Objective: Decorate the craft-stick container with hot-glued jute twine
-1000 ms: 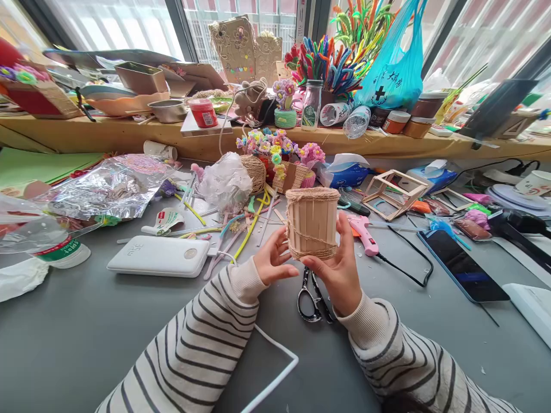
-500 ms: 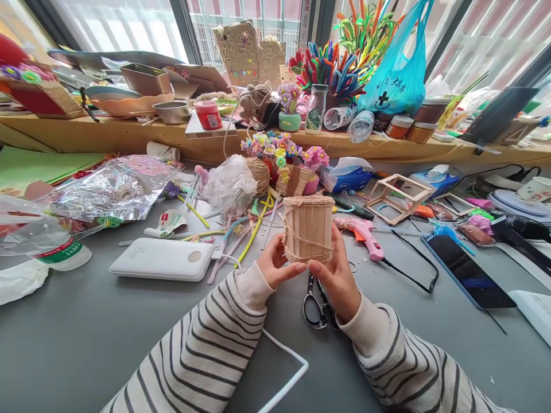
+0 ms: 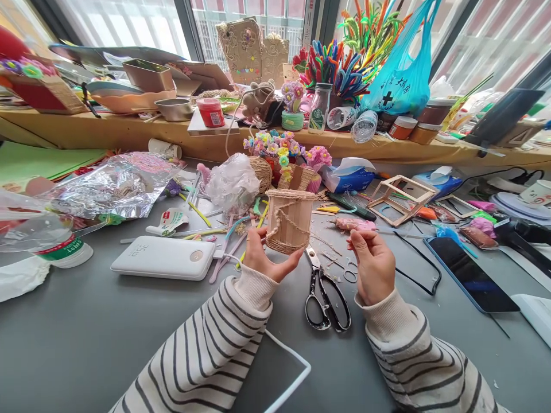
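Note:
My left hand [image 3: 262, 258] grips a small craft-stick pot [image 3: 297, 221] from its left side and base. Twine is wound round its top and bottom rims, and a strand crosses its front at a slant. Off to the right, my right hand [image 3: 373, 267] is closed in a pinch, apart from the pot; whatever lies between the fingertips is too small to make out. Between the hands, black-handled scissors [image 3: 321, 289] lie on the table. A pink glue gun [image 3: 348, 223] is just behind my right hand, partly hidden by it.
A white power bank [image 3: 163, 258] with a cable lies left, near a plastic bottle [image 3: 64, 249]. A phone [image 3: 469, 275] is at right. Behind are a twine ball [image 3: 260, 172], felt-like flowers [image 3: 275, 146], a stick frame [image 3: 401, 198] and a crowded ledge [image 3: 206, 137].
My right hand has let go of the pot and moved right, fingers now pinched. My left hand alone holds the pot, turned and shifted slightly left. The scissors are now more visible.

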Motion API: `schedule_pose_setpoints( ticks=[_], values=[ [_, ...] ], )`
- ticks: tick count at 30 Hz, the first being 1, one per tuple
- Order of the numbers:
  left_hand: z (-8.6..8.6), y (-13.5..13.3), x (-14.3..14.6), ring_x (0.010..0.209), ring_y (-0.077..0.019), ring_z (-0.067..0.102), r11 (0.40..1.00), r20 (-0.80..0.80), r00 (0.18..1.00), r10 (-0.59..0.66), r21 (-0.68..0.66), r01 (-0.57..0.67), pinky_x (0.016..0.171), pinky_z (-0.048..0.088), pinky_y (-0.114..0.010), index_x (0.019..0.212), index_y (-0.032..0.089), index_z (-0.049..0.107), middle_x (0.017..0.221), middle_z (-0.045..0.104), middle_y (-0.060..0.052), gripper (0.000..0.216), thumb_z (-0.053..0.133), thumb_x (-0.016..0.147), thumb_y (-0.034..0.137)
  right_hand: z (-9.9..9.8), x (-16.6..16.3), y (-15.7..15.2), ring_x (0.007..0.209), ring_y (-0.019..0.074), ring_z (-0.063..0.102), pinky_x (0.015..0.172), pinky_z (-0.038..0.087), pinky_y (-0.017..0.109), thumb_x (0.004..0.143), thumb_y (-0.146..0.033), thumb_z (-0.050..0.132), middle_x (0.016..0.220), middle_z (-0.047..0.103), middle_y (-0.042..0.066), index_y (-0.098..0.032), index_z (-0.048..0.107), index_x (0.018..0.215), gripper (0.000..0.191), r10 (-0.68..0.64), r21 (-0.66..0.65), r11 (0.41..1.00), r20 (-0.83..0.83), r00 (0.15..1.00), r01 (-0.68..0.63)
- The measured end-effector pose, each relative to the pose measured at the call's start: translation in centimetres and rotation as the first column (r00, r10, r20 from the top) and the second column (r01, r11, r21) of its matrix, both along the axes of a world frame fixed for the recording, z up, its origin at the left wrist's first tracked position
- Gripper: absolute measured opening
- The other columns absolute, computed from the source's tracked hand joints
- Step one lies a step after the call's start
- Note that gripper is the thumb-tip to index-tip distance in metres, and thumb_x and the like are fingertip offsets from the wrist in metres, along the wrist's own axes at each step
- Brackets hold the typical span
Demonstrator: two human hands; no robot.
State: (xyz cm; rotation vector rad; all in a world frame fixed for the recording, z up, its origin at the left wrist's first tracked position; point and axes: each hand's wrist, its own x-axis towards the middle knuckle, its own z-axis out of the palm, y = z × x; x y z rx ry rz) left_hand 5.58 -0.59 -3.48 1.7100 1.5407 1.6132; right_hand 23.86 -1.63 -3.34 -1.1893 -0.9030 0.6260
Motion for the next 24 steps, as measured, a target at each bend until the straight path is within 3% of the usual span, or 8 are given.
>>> schedule_pose_setpoints(
  ticks=[4, 9, 15, 24],
  values=[
    [0.2, 0.1, -0.3, 0.080, -0.0228, 0.057, 0.984, -0.165, 0.977, 0.135, 0.140, -0.113, 0.070, 0.050, -0.041, 0.095, 0.015, 0.046, 0.087, 0.055, -0.008, 0.062, 0.069, 0.051, 0.052, 0.1, 0.5, 0.0, 0.062, 0.0105, 0.050, 0.063, 0.042, 0.028, 0.066, -0.038, 0.067, 0.066, 0.057, -0.001, -0.016, 0.059, 0.071, 0.024, -0.027, 0.002, 1.000, 0.014, 1.000, 0.027],
    [0.4, 0.4, -0.8, 0.084, -0.0253, 0.057, 0.952, -0.283, 0.932, 0.227, 0.266, -0.151, 0.073, 0.049, -0.041, 0.098, 0.015, 0.048, 0.089, 0.055, -0.009, 0.061, 0.068, 0.052, 0.050, 0.3, 0.6, 0.1, 0.066, 0.0123, 0.052, 0.064, 0.041, 0.028, 0.068, -0.038, 0.065, 0.070, 0.062, 0.002, -0.017, 0.063, 0.075, 0.023, -0.023, -0.003, 1.000, 0.038, 0.999, 0.023],
    [0.3, 0.4, -0.8, 0.086, -0.0271, 0.056, 0.924, -0.357, 0.879, 0.315, 0.325, -0.199, 0.077, 0.048, -0.042, 0.102, 0.016, 0.049, 0.093, 0.057, -0.011, 0.063, 0.067, 0.052, 0.050, -0.1, 0.8, 0.2, 0.061, 0.0103, 0.049, 0.060, 0.040, 0.027, 0.068, -0.039, 0.065, 0.067, 0.058, 0.000, -0.016, 0.060, 0.075, 0.025, 0.023, -0.044, 0.999, 0.035, 0.999, -0.022],
    [0.3, 0.5, -2.0, 0.087, -0.0268, 0.057, 0.881, -0.502, 0.794, 0.343, 0.465, -0.086, 0.084, 0.045, -0.044, 0.106, 0.010, 0.049, 0.094, 0.062, -0.014, 0.068, 0.067, 0.055, 0.051, -0.4, 0.7, 0.4, 0.052, 0.0072, 0.040, 0.049, 0.035, 0.021, 0.080, -0.048, 0.047, 0.058, 0.042, -0.006, -0.021, 0.043, 0.068, 0.030, 0.068, 0.014, 0.998, 0.025, 0.997, -0.068]
  ],
)
